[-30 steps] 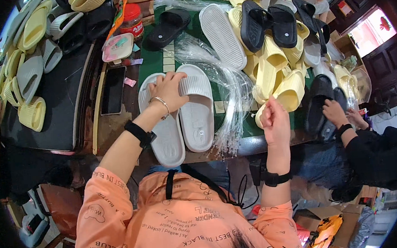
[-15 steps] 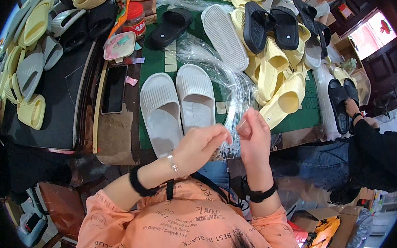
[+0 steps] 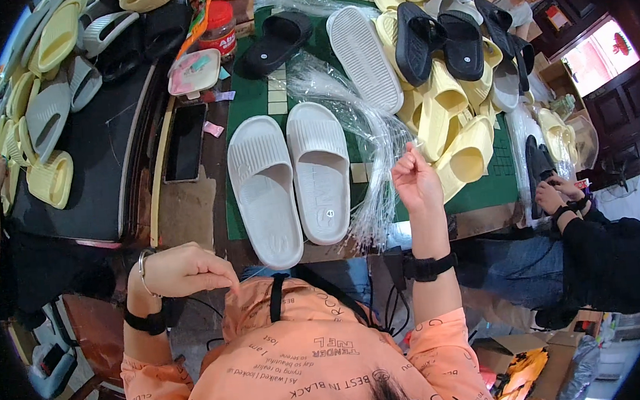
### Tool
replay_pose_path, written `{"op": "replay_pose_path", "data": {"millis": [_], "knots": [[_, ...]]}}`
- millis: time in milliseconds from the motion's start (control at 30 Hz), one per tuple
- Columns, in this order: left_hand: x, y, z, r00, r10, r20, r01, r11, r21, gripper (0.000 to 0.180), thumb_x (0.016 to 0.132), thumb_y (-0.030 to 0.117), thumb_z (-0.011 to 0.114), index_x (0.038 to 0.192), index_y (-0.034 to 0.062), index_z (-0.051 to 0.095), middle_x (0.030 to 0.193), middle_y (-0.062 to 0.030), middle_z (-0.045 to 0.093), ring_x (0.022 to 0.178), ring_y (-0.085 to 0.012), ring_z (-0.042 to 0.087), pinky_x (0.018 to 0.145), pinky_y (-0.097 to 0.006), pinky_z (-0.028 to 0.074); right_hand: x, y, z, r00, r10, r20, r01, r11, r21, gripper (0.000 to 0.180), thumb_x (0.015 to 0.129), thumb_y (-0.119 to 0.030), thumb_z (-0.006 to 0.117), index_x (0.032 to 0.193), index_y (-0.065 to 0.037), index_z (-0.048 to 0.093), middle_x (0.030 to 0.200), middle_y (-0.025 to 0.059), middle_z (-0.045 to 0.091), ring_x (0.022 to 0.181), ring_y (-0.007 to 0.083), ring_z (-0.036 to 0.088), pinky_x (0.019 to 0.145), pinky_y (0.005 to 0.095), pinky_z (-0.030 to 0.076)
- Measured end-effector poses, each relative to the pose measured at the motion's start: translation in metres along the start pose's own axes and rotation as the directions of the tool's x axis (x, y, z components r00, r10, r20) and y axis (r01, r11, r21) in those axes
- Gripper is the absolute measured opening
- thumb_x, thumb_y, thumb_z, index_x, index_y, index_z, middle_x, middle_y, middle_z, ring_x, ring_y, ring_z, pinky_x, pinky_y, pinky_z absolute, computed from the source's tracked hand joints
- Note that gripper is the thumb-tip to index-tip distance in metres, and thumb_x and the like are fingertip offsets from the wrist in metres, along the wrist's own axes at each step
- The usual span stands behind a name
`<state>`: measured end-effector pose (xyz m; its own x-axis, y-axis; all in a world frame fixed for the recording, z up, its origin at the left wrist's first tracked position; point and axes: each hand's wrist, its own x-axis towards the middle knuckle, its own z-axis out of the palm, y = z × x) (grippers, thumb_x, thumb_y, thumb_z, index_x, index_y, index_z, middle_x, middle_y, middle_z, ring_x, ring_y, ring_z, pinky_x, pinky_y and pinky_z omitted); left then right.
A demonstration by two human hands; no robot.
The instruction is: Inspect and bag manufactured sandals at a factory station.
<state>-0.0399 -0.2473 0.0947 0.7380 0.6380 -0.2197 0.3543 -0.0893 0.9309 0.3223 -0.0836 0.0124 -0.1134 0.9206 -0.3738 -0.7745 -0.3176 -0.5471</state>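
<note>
A pair of light grey slides, the left slide (image 3: 262, 186) and the right slide (image 3: 319, 174), lies side by side on the green tabletop, toes away from me. My left hand (image 3: 190, 270) is below the left slide, its thumb and fingertips pinched on what looks like a thin clear plastic strand. Raised beside the yellow slides, my right hand (image 3: 418, 181) has its fingers closed; a tiny pale bit shows at the fingertips, too small to name. Between the grey pair and my right hand spreads a bundle of thin clear plastic strands (image 3: 379, 188).
Yellow slides (image 3: 456, 163) and black slides (image 3: 416, 42) pile up at the right. A black slide (image 3: 278, 44), phone (image 3: 185, 143), small dish (image 3: 194, 72) and red-lidded jar (image 3: 218, 29) are farther off. More slides cover the black surface (image 3: 100, 172) at left. Co-workers' hands (image 3: 556, 195) work at right.
My hands have moved apart: the left down and left, the right upward. The grey slides now show fully, slightly shifted. The co-worker at right has both hands on a black slide.
</note>
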Motion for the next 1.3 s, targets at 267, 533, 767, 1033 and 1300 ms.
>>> {"op": "replay_pose_path", "data": {"millis": [267, 533, 767, 1033, 1300], "knots": [[0.017, -0.010, -0.005, 0.997, -0.050, -0.067, 0.059, 0.989, 0.134, 0.017, 0.086, 0.014, 0.049, 0.085, 0.0038, 0.061, 0.079, -0.0108, 0.063, 0.072, -0.0292, 0.059, 0.065, -0.034, 0.045, -0.040, 0.005, 0.022, 0.879, -0.446, 0.170, 0.229, 0.081, -0.970, 0.030, 0.083, -0.011, 0.053, 0.112, -0.002, 0.049, 0.053, -0.0011, 0.042, 0.046, 0.0043, 0.036, 0.043, 0.0208, 0.029], [0.067, -0.002, -0.013, 0.987, 0.003, -0.161, 0.055, 0.936, 0.349, 0.016, 0.084, 0.018, 0.050, 0.084, 0.0055, 0.061, 0.073, -0.0136, 0.061, 0.069, -0.0312, 0.059, 0.062, -0.035, 0.045, -0.107, 0.083, 0.090, 0.800, 0.427, 0.422, 0.427, 0.088, -0.900, 0.024, 0.086, -0.022, 0.056, 0.099, -0.002, 0.059, 0.057, 0.0102, 0.050, 0.052, 0.0123, 0.046, 0.052, 0.0284, 0.040], [0.086, -0.038, -0.042, 0.762, 0.281, -0.583, -0.001, 0.901, 0.433, 0.018, 0.085, 0.008, 0.049, 0.098, -0.0009, 0.058, 0.098, -0.0160, 0.058, 0.090, -0.0303, 0.055, 0.078, -0.034, 0.043, -0.090, 0.112, 0.078, 0.804, 0.589, 0.082, -0.315, 0.539, -0.781, 0.018, 0.089, -0.021, 0.052, 0.084, -0.005, 0.057, 0.057, -0.0070, 0.037, 0.045, 0.0030, 0.028, 0.041, 0.0202, 0.023], [0.153, -0.112, -0.100, 0.729, -0.284, -0.623, 0.593, 0.717, 0.367, 0.043, 0.087, 0.037, 0.039, 0.087, 0.0000, 0.062, 0.087, -0.0238, 0.061, 0.085, -0.0383, 0.058, 0.076, -0.041, 0.045, -0.031, 0.170, 0.096, 0.805, 0.593, -0.022, -0.522, 0.691, -0.499, 0.015, 0.090, -0.016, 0.047, 0.078, -0.008, 0.051, 0.056, -0.0059, 0.032, 0.043, 0.0051, 0.026, 0.037, 0.0206, 0.021], [0.155, -0.136, -0.113, 0.813, -0.335, -0.477, 0.436, 0.893, 0.115, 0.044, 0.081, 0.038, 0.053, 0.093, -0.0040, 0.063, 0.093, -0.0177, 0.064, 0.082, -0.0250, 0.061, 0.071, -0.033, 0.047, -0.010, 0.206, 0.099, 0.921, 0.383, -0.073, -0.363, 0.777, -0.514, 0.010, 0.085, -0.011, 0.049, 0.077, -0.008, 0.046, 0.059, -0.0023, 0.040, 0.044, 0.0068, 0.035, 0.037, 0.0228, 0.024]]}}
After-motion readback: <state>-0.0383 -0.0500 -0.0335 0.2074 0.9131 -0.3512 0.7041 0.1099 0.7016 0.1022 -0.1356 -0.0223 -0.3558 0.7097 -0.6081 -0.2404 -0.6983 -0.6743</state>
